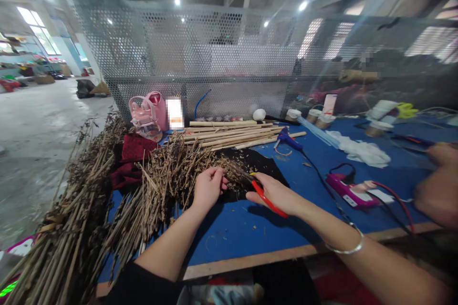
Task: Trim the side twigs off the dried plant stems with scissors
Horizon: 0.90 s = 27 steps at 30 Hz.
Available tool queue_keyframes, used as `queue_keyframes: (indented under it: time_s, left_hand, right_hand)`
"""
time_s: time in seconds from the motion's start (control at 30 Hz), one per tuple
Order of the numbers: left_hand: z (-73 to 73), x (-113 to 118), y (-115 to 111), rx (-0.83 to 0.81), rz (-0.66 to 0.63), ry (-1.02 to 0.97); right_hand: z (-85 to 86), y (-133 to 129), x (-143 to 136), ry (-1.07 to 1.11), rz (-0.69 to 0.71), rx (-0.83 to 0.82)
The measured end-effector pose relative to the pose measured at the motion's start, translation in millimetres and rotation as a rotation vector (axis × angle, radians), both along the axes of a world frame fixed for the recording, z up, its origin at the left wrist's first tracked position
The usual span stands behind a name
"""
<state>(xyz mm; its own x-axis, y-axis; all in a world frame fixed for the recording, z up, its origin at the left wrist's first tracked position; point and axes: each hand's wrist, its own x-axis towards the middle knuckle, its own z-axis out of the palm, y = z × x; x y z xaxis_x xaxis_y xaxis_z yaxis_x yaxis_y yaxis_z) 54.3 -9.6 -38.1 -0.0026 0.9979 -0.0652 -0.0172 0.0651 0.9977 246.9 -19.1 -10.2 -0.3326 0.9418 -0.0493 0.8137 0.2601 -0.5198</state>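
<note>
In my right hand [274, 193] is a pair of scissors with red handles [264, 198]. Their dark blades point left, over a heap of dried plant bits [234, 176] on a black cloth [263, 162]. Close to the blade tips, my left hand [210, 185] is closed in a pinch; what its fingers hold is too small to make out. Left of that hand lies a thick pile of dried brown stalks [157, 186] with seed heads, and more long stalks [66, 228] hang over the table's left side.
Behind the heap lie pale sticks [236, 136] and a blue glue gun [288, 140]. A pink bag [152, 109] stands back left beside dark red cloth [134, 150]. Right are a magenta power strip [352, 190], white gloves [365, 147] and another person's blurred hand [440, 186]. A perforated screen [214, 57] backs the blue table [222, 243].
</note>
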Motion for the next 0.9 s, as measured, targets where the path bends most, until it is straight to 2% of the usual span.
queue_keyframes:
  time_s: [0.13,0.3,0.53,0.9]
  left_hand:
    - [-2.6,5,-4,0.039,-0.104,0.013]
    - [-3.5,8,-8,0.073,-0.187,0.046]
    - [-4.1,6,-6,0.106,-0.138,0.121]
    - [-12.9,4,1,0.022,-0.123,0.218]
  right_hand:
    - [-5.8,-9,-5,0.003,0.02,0.095]
    - [-15.8,-9,-12,0.041,-0.037,0.11]
    - [-26.3,-11,-21,-0.028,-0.166,0.12]
    - [-32.6,-6,-16,-0.121,-0.23,0.078]
